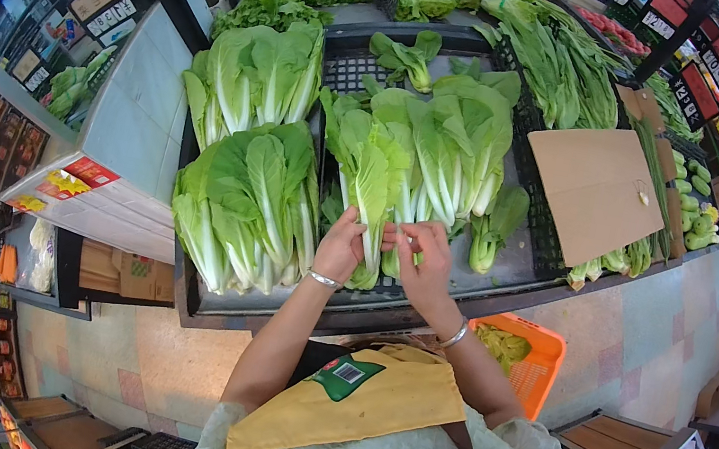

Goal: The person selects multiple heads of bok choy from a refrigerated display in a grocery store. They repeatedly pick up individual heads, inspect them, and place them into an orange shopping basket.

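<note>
My left hand (342, 249) is wrapped around the pale stem of a light-green leafy vegetable (379, 174), held upright over the display tray. Close beside it, my right hand (426, 265) has curled fingers near the stem; whether something is pinched between them cannot be made out. Directly beyond both hands stands a row of green leafy vegetables with white stalks (449, 146). On the left side are two more bunches, a front one (256, 199) and a back one (260, 73). A short bok choy (492, 230) lies apart to the right of my right hand.
A cardboard sheet (589, 193) covers greens on the right. Below the stand's front edge, an orange plastic basket (547, 366) holds yellowish leaves. A white partition (138, 128) borders the left side. Further back lie a small bok choy (413, 61) and long leafy greens (561, 65).
</note>
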Action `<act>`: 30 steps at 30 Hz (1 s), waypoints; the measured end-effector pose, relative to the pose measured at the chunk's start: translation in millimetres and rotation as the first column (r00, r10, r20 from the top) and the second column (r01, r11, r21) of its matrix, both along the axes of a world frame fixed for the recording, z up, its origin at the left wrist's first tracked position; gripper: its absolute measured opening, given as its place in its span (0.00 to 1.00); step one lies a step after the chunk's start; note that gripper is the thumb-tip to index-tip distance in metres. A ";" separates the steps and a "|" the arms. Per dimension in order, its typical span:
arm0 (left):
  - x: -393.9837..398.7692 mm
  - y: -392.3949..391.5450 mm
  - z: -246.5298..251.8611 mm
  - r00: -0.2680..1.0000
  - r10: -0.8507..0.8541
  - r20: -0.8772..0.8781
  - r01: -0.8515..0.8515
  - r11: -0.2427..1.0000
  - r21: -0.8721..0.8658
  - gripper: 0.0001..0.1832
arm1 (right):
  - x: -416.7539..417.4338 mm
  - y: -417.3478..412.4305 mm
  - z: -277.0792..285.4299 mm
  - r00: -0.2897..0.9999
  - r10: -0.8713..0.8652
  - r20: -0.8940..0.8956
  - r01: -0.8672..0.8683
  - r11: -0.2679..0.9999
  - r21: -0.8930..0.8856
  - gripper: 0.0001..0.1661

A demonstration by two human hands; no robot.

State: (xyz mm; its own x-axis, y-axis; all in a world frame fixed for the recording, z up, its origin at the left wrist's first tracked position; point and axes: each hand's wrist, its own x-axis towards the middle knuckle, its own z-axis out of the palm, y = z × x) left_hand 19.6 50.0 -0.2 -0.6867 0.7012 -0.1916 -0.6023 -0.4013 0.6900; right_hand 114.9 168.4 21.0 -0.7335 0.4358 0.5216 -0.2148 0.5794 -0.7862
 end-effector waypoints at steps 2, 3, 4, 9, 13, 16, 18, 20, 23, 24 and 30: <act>2.0 -8.7 -0.8 0.999 -0.046 -0.018 0.047 0.997 0.054 0.21 | -4.9 1.3 13.9 0.999 0.006 -0.049 -0.009 0.998 -0.056 0.06; 3.4 -12.6 -1.1 0.998 -0.066 0.005 0.065 0.992 0.105 0.22 | -7.0 3.0 20.9 0.999 0.010 -0.048 -0.013 0.998 -0.060 0.06; 4.5 -17.0 -1.9 0.996 -0.086 0.027 0.081 0.985 0.155 0.24 | -8.8 4.8 27.1 0.999 0.013 -0.047 -0.016 0.998 -0.063 0.06; 9.9 -32.9 -7.6 0.989 -0.133 0.068 0.109 0.955 0.274 0.26 | -16.5 -4.8 43.6 0.988 0.127 -0.088 -0.142 0.972 -0.186 0.08; 16.1 -38.3 -9.9 0.995 -0.078 0.059 0.064 0.975 0.214 0.25 | -21.8 -21.2 29.3 0.974 0.220 0.047 -0.196 0.934 -0.300 0.13; 20.7 -37.3 -8.9 0.994 -0.005 0.113 -0.010 0.991 0.135 0.25 | -27.9 -30.8 21.2 0.985 0.164 0.062 -0.145 0.962 -0.231 0.13; 24.4 -38.1 -4.5 0.999 -0.008 0.054 0.005 0.998 0.069 0.23 | -32.6 -33.2 15.0 0.992 0.123 -0.001 -0.120 0.964 -0.236 0.10; 26.3 -38.3 -1.5 1.000 -0.015 0.022 0.015 1.000 0.017 0.21 | -34.9 -30.4 12.8 0.993 0.095 -0.070 -0.102 0.989 -0.104 0.07; 27.6 -41.2 -2.2 0.997 -0.030 -0.074 0.025 0.997 -0.079 0.20 | -27.2 -30.3 16.1 0.993 0.118 -0.002 -0.117 0.987 -0.110 0.06; 28.2 -42.9 -4.7 0.984 -0.052 -0.168 0.029 0.990 -0.137 0.20 | -23.6 -29.0 17.3 0.990 0.132 0.048 -0.123 0.982 -0.146 0.07; 28.9 -53.6 -1.7 0.918 -0.171 -0.358 0.027 0.926 -0.375 0.18 | -22.1 -0.5 -1.8 0.998 0.033 -0.053 -0.042 0.985 -0.168 0.03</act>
State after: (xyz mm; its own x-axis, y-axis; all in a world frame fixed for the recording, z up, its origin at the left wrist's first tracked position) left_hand 48.5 -3.6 -2.0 -0.6876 0.7031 -0.1812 -0.2901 -0.0373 0.9563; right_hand 92.9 168.0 19.2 -0.7258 0.4931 0.4796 -0.2757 0.4303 -0.8596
